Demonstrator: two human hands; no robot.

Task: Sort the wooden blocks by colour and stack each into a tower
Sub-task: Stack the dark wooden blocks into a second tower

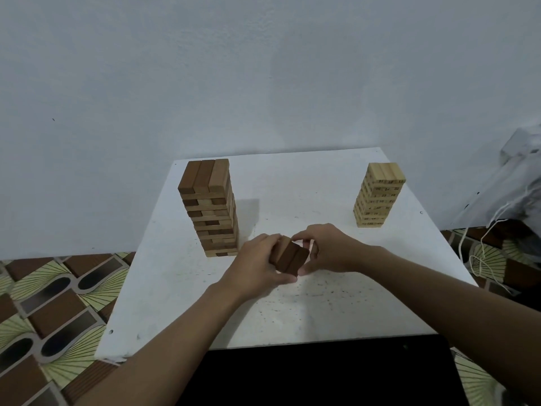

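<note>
Dark brown blocks (292,257), a small side-by-side bundle, sit clamped between our left hand (259,263) and right hand (329,250), low over the middle of the tabletop (292,315). We cannot tell whether the bundle touches it. Only sideways pressure seems to hold the pieces together. We judge the chief risk to be a loose squeeze letting one drop out, or an uneven squeeze fanning them apart. The brown tower (209,206) stands tall just beyond our left hand. If we carry the bundle up to its top, a knuckle or wrist brushing its side could topple it. Setting the blocks down skewed or hard could shift the top layer. As for pose, both hands curl inward, with fingers over the far edge of the bundle and thumbs at its near corner. The forearms converge from the lower corners of the view. The pale tower (379,194) stands well apart to the right, out of harm's way.
</note>
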